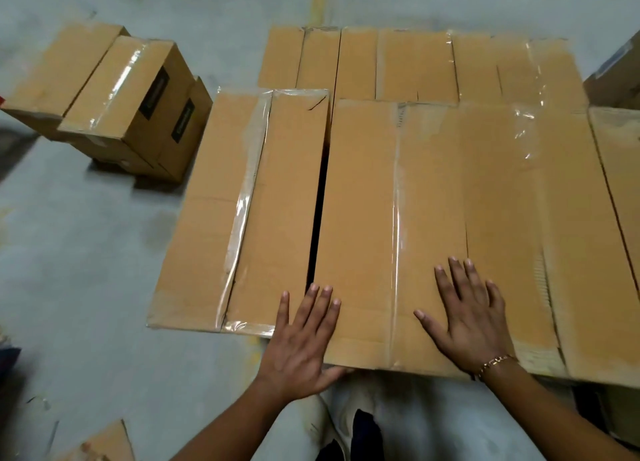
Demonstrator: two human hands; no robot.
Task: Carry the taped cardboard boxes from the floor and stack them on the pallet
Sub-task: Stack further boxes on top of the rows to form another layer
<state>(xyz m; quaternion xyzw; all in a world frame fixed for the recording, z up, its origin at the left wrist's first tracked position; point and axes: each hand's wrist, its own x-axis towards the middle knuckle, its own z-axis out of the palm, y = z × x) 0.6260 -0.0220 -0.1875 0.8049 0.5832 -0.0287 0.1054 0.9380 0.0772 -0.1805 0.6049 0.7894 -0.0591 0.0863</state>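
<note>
Spare boxes (114, 97) on the floor (86, 252) far left; left hand (301, 343) and right hand (467, 318) flat on the near box (398, 201), fingers (457, 280) spread, gripping nothing.

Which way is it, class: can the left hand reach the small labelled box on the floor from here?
Probably not without stepping over: the left hand lies flat on the stacked boxes, and the labelled box sits far off across bare floor.
</note>
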